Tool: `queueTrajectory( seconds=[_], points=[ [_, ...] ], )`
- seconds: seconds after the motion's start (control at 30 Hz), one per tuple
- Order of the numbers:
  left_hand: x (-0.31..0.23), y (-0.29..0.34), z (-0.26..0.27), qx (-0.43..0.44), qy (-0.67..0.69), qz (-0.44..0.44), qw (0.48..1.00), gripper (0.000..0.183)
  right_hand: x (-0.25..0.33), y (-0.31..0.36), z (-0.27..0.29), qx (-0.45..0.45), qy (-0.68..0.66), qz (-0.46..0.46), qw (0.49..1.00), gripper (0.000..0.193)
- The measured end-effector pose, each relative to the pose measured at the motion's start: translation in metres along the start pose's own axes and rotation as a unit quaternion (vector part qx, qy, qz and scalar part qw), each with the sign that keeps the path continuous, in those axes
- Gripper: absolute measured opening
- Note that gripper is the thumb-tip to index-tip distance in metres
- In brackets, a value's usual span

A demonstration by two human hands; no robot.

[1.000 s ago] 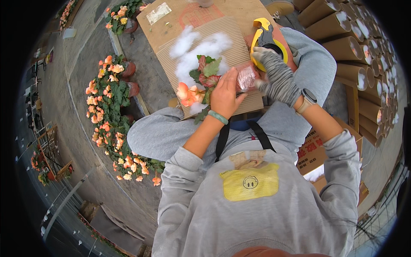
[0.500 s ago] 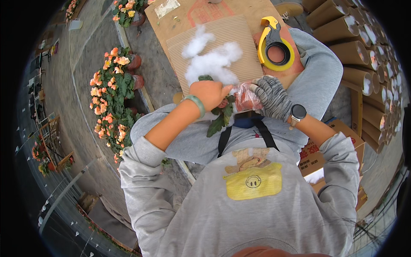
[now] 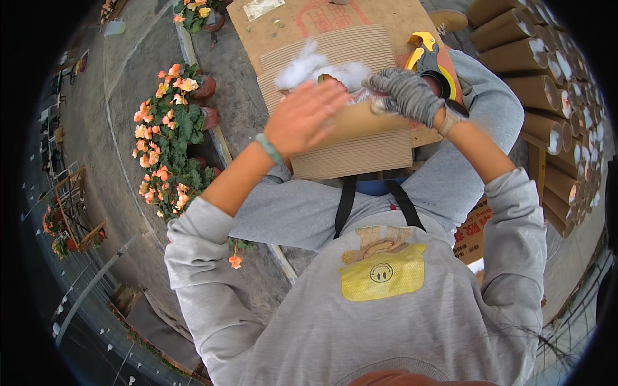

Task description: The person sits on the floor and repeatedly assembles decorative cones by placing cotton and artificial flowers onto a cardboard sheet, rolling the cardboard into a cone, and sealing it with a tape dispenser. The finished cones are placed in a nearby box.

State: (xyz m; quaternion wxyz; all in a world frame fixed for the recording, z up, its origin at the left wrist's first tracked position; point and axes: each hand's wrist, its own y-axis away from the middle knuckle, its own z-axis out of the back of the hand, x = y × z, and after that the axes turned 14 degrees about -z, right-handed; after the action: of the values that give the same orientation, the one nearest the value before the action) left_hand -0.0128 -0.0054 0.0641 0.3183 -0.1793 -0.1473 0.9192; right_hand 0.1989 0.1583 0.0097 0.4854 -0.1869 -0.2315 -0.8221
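Note:
A sheet of corrugated cardboard (image 3: 353,161) lies on the board before me, its near part curled up and over, smooth side showing. Inside the curl are white fluffy stuffing (image 3: 302,64), a bit of green leaf (image 3: 327,78) and a plastic-wrapped pot (image 3: 362,96), mostly hidden. My left hand (image 3: 308,116), bare and slightly blurred, has its fingers stretched out over the left part of the curl. Gloved in grey, my right hand (image 3: 407,93) closes on the curl's right end, beside the wrapped pot. How far its fingers reach round the pot is hidden.
A yellow and black tape dispenser (image 3: 430,61) lies right of the cardboard, on the brown box-like surface (image 3: 257,32). Potted orange begonias (image 3: 164,141) line the floor at left. Several cardboard tubes (image 3: 528,93) with white stuffing are stacked at right.
The plant has gone from my lap onto the stuffing and cardboard. The cardboard's near part is now curled over it. My left hand has opened out; my right moved slightly farther away.

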Motion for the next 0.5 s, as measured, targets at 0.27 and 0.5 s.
queueTrajectory(
  seconds=[0.27, 0.5],
  points=[
    [-0.048, -0.01, -0.045, 0.332, 0.013, 0.187, 0.924, 0.049, 0.037, 0.092, -0.047, -0.265, 0.061, -0.004, 0.962, 0.042],
    [-0.068, 0.027, -0.051, 0.085, -0.002, 0.232, 0.969, 0.044, 0.07, 0.105, -0.06, -0.198, 0.109, -0.045, 0.973, 0.067]
  ],
)
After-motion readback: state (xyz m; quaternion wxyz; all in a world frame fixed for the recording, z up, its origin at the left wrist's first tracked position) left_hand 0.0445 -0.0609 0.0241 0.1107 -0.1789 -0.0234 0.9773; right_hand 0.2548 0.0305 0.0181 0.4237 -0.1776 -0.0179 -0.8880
